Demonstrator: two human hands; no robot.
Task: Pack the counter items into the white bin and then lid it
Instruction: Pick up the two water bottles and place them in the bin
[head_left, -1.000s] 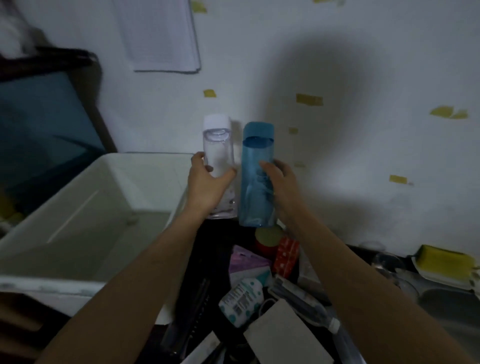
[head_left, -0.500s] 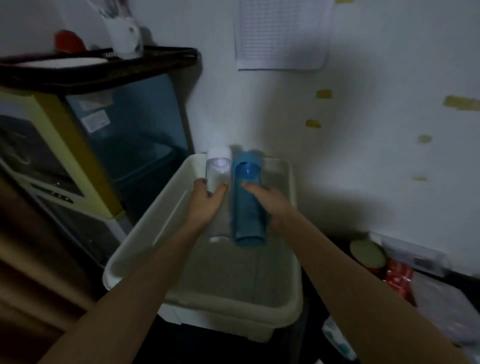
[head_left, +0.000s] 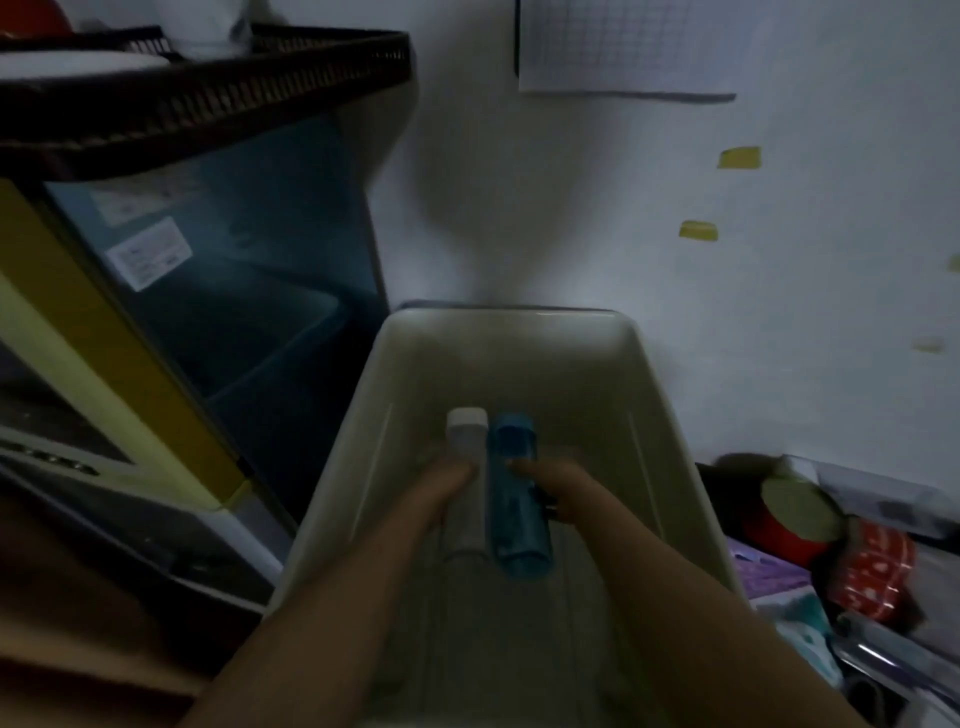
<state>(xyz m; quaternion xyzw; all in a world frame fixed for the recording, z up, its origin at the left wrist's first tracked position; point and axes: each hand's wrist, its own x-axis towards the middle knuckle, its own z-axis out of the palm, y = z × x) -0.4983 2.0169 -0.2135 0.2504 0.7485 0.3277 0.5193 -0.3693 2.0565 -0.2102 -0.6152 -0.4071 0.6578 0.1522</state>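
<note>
The white bin (head_left: 670, 415) stands open below me against the wall. My left hand (head_left: 441, 493) grips a clear bottle with a white cap (head_left: 466, 441). My right hand (head_left: 563, 493) grips a blue bottle (head_left: 517, 519). Both bottles are side by side, touching, low inside the bin near its middle, caps pointing away from me. Whether they rest on the bin floor I cannot tell. No lid is in view.
To the right of the bin lie counter items: a red round tin with a pale lid (head_left: 795, 514), a red dotted pack (head_left: 878, 571), a purple packet (head_left: 769, 577) and clear wrapped things. A yellow-edged glass cabinet (head_left: 218, 291) with a dark tray (head_left: 208, 78) on top stands left.
Both hands carried the two bottles from the counter leftwards over the bin and down into it. The view has swung left and down with them.
</note>
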